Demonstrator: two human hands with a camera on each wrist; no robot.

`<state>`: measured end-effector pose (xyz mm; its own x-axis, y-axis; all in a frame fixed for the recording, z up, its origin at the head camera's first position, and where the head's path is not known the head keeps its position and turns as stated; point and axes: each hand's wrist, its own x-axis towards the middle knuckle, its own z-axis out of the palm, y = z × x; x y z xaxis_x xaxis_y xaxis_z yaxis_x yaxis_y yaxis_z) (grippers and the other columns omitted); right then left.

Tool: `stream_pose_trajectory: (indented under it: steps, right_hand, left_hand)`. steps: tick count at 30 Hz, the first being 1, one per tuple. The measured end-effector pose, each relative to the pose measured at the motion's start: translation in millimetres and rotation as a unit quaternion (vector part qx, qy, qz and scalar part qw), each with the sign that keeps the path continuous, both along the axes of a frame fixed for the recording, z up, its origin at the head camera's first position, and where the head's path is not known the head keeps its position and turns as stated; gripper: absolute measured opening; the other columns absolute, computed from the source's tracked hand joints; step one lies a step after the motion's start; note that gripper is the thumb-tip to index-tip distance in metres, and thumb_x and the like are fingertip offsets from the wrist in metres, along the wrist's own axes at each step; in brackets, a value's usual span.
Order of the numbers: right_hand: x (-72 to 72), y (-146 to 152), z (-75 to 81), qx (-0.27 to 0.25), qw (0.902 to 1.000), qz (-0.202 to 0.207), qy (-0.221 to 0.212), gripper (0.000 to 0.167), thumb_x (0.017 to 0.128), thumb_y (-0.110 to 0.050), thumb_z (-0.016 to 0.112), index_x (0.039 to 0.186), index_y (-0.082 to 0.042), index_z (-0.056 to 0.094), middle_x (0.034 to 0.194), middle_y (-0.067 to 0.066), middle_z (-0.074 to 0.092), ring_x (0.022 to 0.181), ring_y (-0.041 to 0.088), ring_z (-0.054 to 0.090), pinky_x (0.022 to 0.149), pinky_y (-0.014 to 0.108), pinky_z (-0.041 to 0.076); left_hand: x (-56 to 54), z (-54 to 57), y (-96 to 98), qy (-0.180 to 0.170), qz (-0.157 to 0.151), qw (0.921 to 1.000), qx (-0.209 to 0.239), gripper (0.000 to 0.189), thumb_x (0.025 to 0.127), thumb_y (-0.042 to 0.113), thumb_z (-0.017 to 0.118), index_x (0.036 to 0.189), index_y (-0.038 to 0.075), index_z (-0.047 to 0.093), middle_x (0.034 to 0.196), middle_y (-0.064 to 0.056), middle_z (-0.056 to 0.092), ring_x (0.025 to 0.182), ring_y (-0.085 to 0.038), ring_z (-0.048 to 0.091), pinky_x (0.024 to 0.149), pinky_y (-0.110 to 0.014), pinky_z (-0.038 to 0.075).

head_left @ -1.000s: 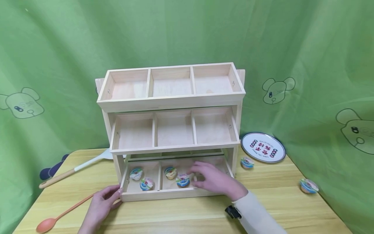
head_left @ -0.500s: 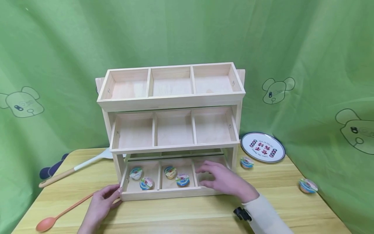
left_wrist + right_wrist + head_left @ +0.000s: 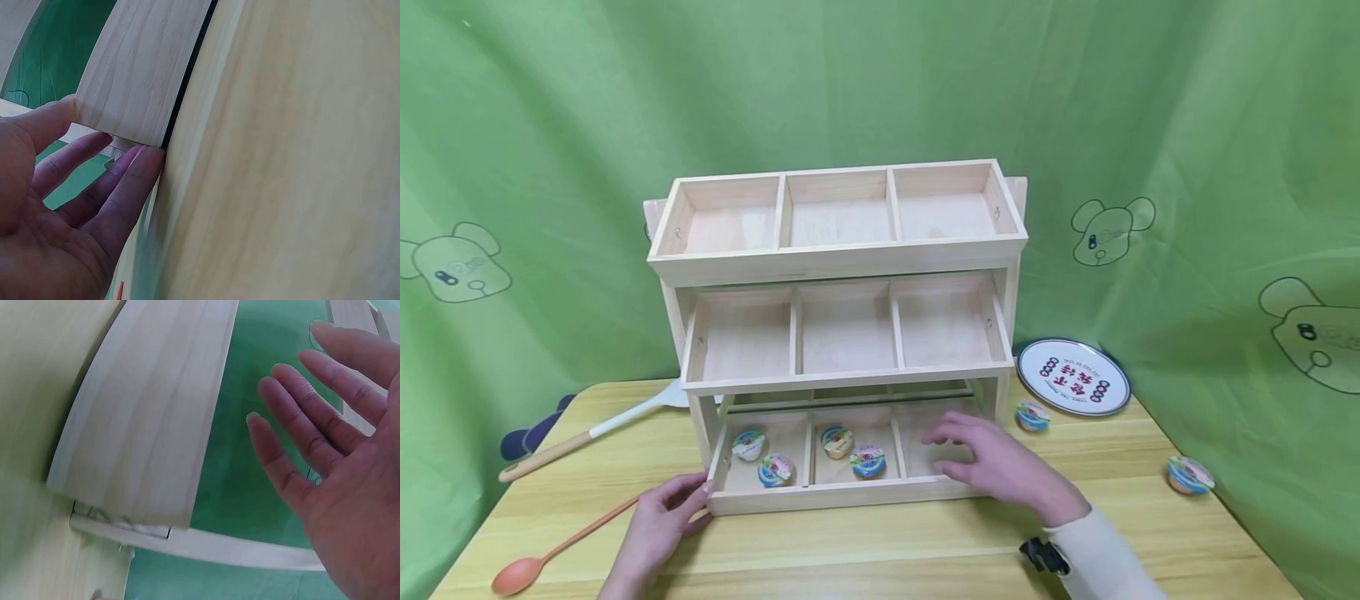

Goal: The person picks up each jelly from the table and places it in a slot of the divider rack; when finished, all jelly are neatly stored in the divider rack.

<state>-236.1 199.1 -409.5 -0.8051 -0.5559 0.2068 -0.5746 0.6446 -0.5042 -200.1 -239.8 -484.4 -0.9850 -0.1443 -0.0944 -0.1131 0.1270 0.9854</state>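
My left hand (image 3: 658, 525) touches the left front corner of the lowest wooden tray (image 3: 842, 498); in the left wrist view its thumb and fingertips rest against that tray's end. Over the tray's right compartment is my right hand (image 3: 1000, 467), with fingers spread and nothing held, as the right wrist view also shows. In the left compartment lie a pale jelly cup (image 3: 748, 444) and a blue-rimmed jelly cup (image 3: 776, 470). The middle compartment has an orange-toned jelly cup (image 3: 837, 442) and another blue-rimmed jelly cup (image 3: 868, 462). My right hand partly hides the right compartment.
Two more trays of the wooden rack (image 3: 838, 260) rise above. To the right are a plate (image 3: 1073, 377), a jelly cup (image 3: 1033, 416) and another jelly cup (image 3: 1189, 475) near the table edge. A white spatula (image 3: 617, 423) and an orange spoon (image 3: 520, 575) lie left.
My right hand has moved to the right, away from the blue-rimmed jelly cup in the middle compartment, exposing the divider and part of the right compartment. My left hand stays at the tray corner.
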Motion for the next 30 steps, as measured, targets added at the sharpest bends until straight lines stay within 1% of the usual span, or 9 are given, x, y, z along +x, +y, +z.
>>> stream_pose_trajectory:
  steps: [3,8,13,16,18,20,23,25,30]
  right_hand:
    - [0.1,4.6,-1.1,-0.002,1.0,-0.003,0.005,0.034,0.088,-0.022,0.073,0.12,-0.012,0.067,0.116,-0.009,0.062,0.109,0.016,0.057,0.097,0.041,0.053]
    - [1.7,12.2,-1.9,-0.01,0.9998,-0.017,-0.006,0.033,0.089,-0.023,0.073,0.119,-0.013,0.067,0.116,-0.009,0.062,0.11,0.017,0.057,0.098,0.043,0.053]
    - [4.0,21.6,-2.6,-0.035,0.9988,-0.028,-0.019,0.034,0.089,-0.025,0.072,0.12,-0.013,0.066,0.12,-0.002,0.062,0.111,0.025,0.058,0.097,0.05,0.053]
    - [4.5,27.9,-5.1,-0.045,0.9979,-0.041,-0.023,0.033,0.089,-0.025,0.073,0.12,-0.013,0.066,0.124,0.003,0.062,0.121,0.035,0.052,0.101,0.055,0.048]
    - [3.9,31.8,-7.2,-0.052,0.9973,-0.046,-0.024,0.034,0.089,-0.023,0.073,0.12,-0.013,0.066,0.125,0.003,0.062,0.122,0.036,0.051,0.102,0.056,0.047]
    - [3.8,35.4,-7.7,-0.052,0.9971,-0.051,-0.022,0.035,0.089,-0.024,0.073,0.121,-0.013,0.066,0.124,0.002,0.062,0.124,0.035,0.05,0.104,0.056,0.046]
    - [4.0,41.4,-6.6,-0.055,0.9967,-0.056,-0.019,0.037,0.089,-0.028,0.074,0.121,-0.013,0.065,0.123,-0.001,0.063,0.113,0.026,0.056,0.1,0.053,0.05]
    - [4.6,46.2,-5.4,-0.056,0.9968,-0.057,-0.008,0.037,0.089,-0.029,0.074,0.12,-0.012,0.066,0.121,0.0,0.063,0.11,0.025,0.057,0.097,0.053,0.051]
    - [3.3,59.4,-6.5,-0.064,0.9958,-0.061,0.024,0.032,0.086,-0.017,0.076,0.116,-0.01,0.068,0.117,-0.001,0.065,0.104,0.021,0.059,0.091,0.052,0.055]
  left_hand:
    - [0.3,0.0,0.0,0.0,0.0,1.0,0.001,0.039,0.097,0.006,0.062,0.128,-0.016,0.053,0.12,-0.026,0.058,0.099,-0.018,0.063,0.086,-0.033,0.06]
    - [0.3,0.0,0.0,-0.003,0.001,1.0,0.001,0.038,0.097,0.005,0.062,0.128,-0.016,0.054,0.117,-0.024,0.059,0.097,-0.016,0.063,0.086,-0.032,0.06]
    - [-0.5,0.1,-0.9,-0.01,0.003,0.9999,0.0,0.039,0.097,0.007,0.062,0.129,-0.015,0.054,0.12,-0.025,0.057,0.098,-0.018,0.062,0.086,-0.032,0.06]
    - [-0.8,-0.1,-1.2,-0.012,0.003,0.9999,0.0,0.04,0.097,0.008,0.063,0.129,-0.014,0.054,0.121,-0.025,0.056,0.099,-0.019,0.062,0.086,-0.032,0.06]
    - [-0.9,-0.3,-1.2,-0.012,0.002,0.9999,0.001,0.04,0.097,0.008,0.063,0.129,-0.014,0.054,0.122,-0.026,0.056,0.1,-0.019,0.062,0.086,-0.032,0.06]
    - [-0.5,0.0,-0.9,-0.012,0.002,0.9999,0.002,0.04,0.097,0.007,0.063,0.129,-0.014,0.054,0.123,-0.026,0.055,0.101,-0.02,0.062,0.086,-0.032,0.06]
    - [-0.3,0.1,-0.6,-0.009,0.002,1.0,0.002,0.04,0.097,0.007,0.063,0.129,-0.014,0.054,0.124,-0.026,0.055,0.101,-0.021,0.062,0.086,-0.032,0.059]
    - [-0.3,0.1,-0.3,-0.007,0.002,1.0,0.002,0.04,0.096,0.007,0.063,0.129,-0.013,0.054,0.124,-0.027,0.055,0.102,-0.022,0.062,0.086,-0.032,0.059]
    - [0.0,-0.9,-0.6,-0.007,0.003,1.0,0.004,0.04,0.096,0.008,0.064,0.129,-0.013,0.054,0.126,-0.027,0.054,0.104,-0.024,0.062,0.087,-0.032,0.059]
